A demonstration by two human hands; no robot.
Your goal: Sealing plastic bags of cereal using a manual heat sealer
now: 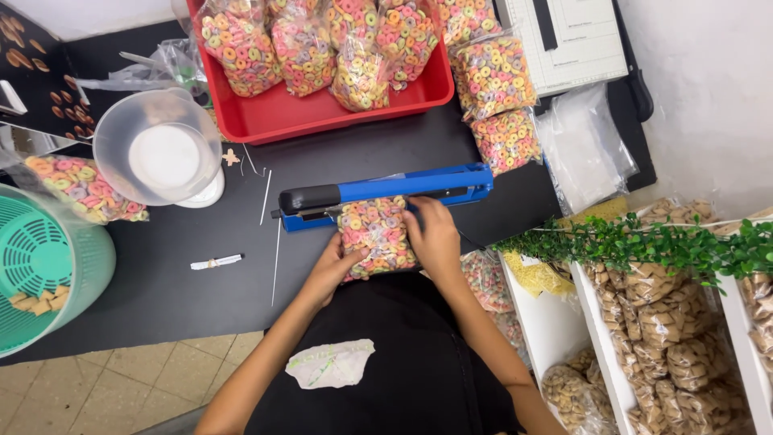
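Sealing step: left hand (334, 266) and right hand (435, 234) each clasp the bag of coloured cereal rings (377, 235) on the black tabletop (161, 282), its top under the blue heat sealer (386, 193); next probably calls for pressing the bar down.

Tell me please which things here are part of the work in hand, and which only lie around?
In use:
left hand and right hand holding the cereal bag
blue heat sealer, bag's top in it

Lying about:
red tray of filled bags
clear measuring bowl
green basket
paper cutter
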